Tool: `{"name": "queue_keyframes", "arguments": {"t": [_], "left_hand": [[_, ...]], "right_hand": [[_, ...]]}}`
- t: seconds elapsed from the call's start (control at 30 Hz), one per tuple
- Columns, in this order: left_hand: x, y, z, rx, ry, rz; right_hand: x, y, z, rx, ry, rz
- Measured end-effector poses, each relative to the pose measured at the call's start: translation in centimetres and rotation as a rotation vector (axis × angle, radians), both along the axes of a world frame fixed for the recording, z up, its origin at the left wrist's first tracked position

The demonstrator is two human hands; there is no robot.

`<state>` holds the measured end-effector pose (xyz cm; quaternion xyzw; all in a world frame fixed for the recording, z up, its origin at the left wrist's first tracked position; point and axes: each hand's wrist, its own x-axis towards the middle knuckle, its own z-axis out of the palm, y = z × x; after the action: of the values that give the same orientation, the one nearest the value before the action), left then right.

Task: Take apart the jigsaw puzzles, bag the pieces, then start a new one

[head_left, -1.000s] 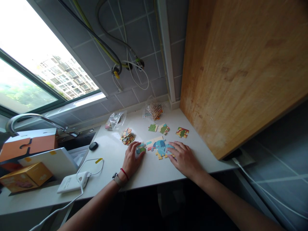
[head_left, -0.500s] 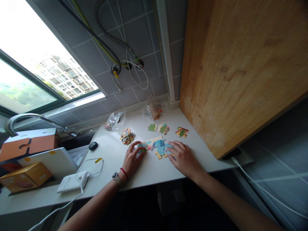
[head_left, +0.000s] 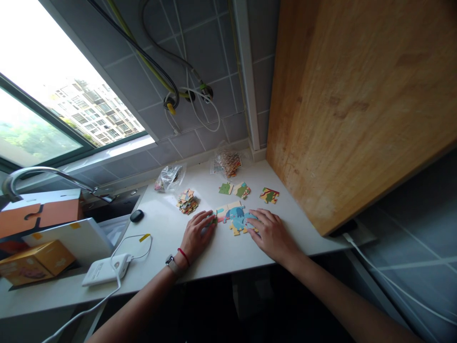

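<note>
A partly joined jigsaw puzzle (head_left: pixel 236 220) with a blue elephant lies flat on the white countertop (head_left: pixel 228 252). At its left end my left hand (head_left: pixel 196 233) grips a puzzle piece (head_left: pixel 214 220), mostly hidden under the fingers; a little green shows beside the thumb. My right hand (head_left: pixel 273 233) rests on the puzzle's right side, fingers apart and fingertips on the blue part. Behind the puzzle lie two loose green pieces (head_left: pixel 225 188) (head_left: pixel 242 190). Another loose piece (head_left: pixel 269 195), red and green, is farther right. A pile of puzzle pieces (head_left: pixel 187 202) sits beyond my left hand.
Two clear plastic bags (head_left: pixel 170 178) (head_left: pixel 227 163) with contents stand near the wall. A white power bank (head_left: pixel 107 270) with a cable and a small black case (head_left: pixel 136 216) lie left. Boxes (head_left: pixel 43 262) stand by the sink (head_left: pixel 117 209). A large wooden panel (head_left: pixel 357 109) rises at right.
My left hand has flattened over the piece at the puzzle's left end, covering most of it. The right hand has stayed nearly still on the puzzle.
</note>
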<state>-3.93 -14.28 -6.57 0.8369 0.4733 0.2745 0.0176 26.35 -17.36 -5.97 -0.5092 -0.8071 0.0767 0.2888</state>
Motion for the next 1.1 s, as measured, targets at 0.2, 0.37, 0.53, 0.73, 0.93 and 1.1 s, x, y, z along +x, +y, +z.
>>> {"name": "queue_keyframes", "arguments": {"t": [0.2, 0.37, 0.53, 0.73, 0.93, 1.1], "left_hand": [[0.17, -0.05, 0.23, -0.025, -0.02, 0.059], [0.41, -0.27, 0.55, -0.013, 0.04, 0.077], [0.44, -0.44, 0.43, 0.025, 0.076, 0.106], [0.37, -0.33, 0.29, 0.042, 0.072, 0.098], [0.22, -0.21, 0.31, -0.029, 0.025, 0.094], [0.03, -0.05, 0.12, -0.05, -0.027, 0.083]], "right_hand": [[0.01, 0.01, -0.08, 0.007, -0.004, -0.001], [-0.02, 0.01, -0.1, 0.008, -0.007, -0.001], [-0.01, 0.02, -0.11, 0.001, -0.003, -0.001], [0.02, -0.02, -0.13, -0.001, -0.001, 0.002], [0.0, 0.0, -0.09, 0.011, -0.002, 0.003], [-0.01, 0.01, -0.06, -0.004, -0.013, 0.003]]}}
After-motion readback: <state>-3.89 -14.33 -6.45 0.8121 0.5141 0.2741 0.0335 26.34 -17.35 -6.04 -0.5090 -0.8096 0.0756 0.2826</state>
